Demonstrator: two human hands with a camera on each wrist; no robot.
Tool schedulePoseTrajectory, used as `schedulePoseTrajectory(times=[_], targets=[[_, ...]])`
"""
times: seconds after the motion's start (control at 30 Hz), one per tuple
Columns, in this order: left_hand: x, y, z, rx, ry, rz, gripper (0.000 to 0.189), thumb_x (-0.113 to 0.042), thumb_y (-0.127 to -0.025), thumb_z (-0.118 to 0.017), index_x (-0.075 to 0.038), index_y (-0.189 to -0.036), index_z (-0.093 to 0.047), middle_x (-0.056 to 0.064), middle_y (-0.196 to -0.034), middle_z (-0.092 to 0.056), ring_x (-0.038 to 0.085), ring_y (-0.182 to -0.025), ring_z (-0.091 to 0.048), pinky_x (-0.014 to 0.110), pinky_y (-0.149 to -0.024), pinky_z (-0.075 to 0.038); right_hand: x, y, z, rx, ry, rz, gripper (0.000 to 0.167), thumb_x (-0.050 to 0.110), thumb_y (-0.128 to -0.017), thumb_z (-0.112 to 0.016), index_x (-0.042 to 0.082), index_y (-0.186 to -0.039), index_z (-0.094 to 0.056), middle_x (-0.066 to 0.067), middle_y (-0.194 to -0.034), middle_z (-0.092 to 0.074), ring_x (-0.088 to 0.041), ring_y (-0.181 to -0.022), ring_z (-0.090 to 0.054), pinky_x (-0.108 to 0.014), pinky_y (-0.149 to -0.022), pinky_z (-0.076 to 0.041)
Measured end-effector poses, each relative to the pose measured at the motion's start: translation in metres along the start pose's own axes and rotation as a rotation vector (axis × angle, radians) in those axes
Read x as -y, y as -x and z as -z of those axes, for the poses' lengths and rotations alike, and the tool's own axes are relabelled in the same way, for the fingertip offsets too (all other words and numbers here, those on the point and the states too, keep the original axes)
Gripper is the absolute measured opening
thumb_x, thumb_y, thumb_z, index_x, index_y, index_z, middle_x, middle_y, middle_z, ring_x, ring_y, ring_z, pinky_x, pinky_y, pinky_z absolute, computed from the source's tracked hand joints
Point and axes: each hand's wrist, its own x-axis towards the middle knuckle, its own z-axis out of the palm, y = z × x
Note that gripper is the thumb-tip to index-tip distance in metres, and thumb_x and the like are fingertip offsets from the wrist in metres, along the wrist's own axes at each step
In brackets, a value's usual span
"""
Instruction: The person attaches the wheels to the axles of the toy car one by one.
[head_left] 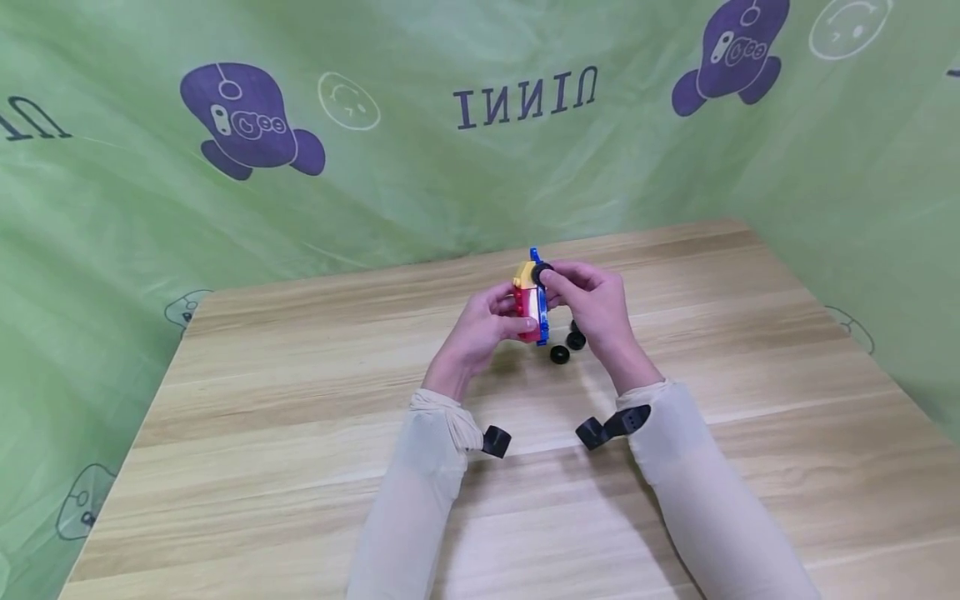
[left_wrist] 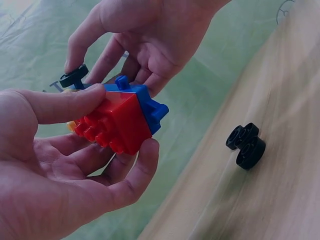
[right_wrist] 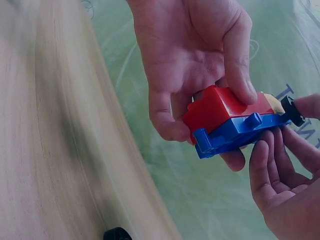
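Apparently, the work is standing partway: the vehicle body [left_wrist: 131, 120] is looking joined up, with a red block [right_wrist: 212, 107] and a yellow block [head_left: 527, 272] sitting on a blue base [right_wrist: 225, 142]. The body is being held up off the bench [head_left: 300, 375], between the two hands. The left grip [head_left: 483, 325] is holding it firmly, the thumb lying along the red block. The right grip [head_left: 600, 304] is narrowing on a black wheel [left_wrist: 75, 77] at the body's yellow end, the thumb pressing its outer face while other fingers are backing the blue base. That wheel seems to be meeting a peg; whether it is seating fully, I cannot tell. Farther along the same side of the body, a blue peg [right_wrist: 253, 120] is standing bare. Three loose wheels [left_wrist: 251, 154] are lying below the body, on the bench, close together. So one wheel is probably being fitted and three are remaining; the body's far side is hiding from every view.
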Motion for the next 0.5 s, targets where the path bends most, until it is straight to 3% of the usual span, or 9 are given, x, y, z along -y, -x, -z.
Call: schedulePoseTrajectory(times=[0.27, 0.5], targets=[[-0.0004, -0.0007, -0.0002, -0.004, -0.033, -0.001, 0.064, 0.012, -0.088, -0.065, -0.004, -0.148, -0.047, 0.021, -0.139, -0.06, 0.035, -0.122, -0.063, 0.031, -0.086, -0.06, 0.0, -0.0001, 0.0015, 0.001, 0.027, 0.0, 0.031, 0.011, -0.094, -0.07, -0.011, -0.116, -0.068, 0.014, -0.08, -0.07, -0.004, -0.068, -0.064, -0.018, -0.07, -0.059], [0.0006, 0.0001, -0.002, 0.009, -0.026, -0.028, 0.047, 0.005, -0.091, -0.069, 0.001, -0.136, -0.057, 0.023, -0.129, -0.065, 0.023, -0.101, -0.068, 0.027, -0.076, -0.061, -0.0007, 0.0003, 0.0013, -0.009, 0.01, 0.019, 0.028, 0.01, -0.093, -0.071, -0.012, -0.112, -0.069, 0.014, -0.079, -0.072, -0.004, -0.064, -0.063, -0.018, -0.067, -0.057]])
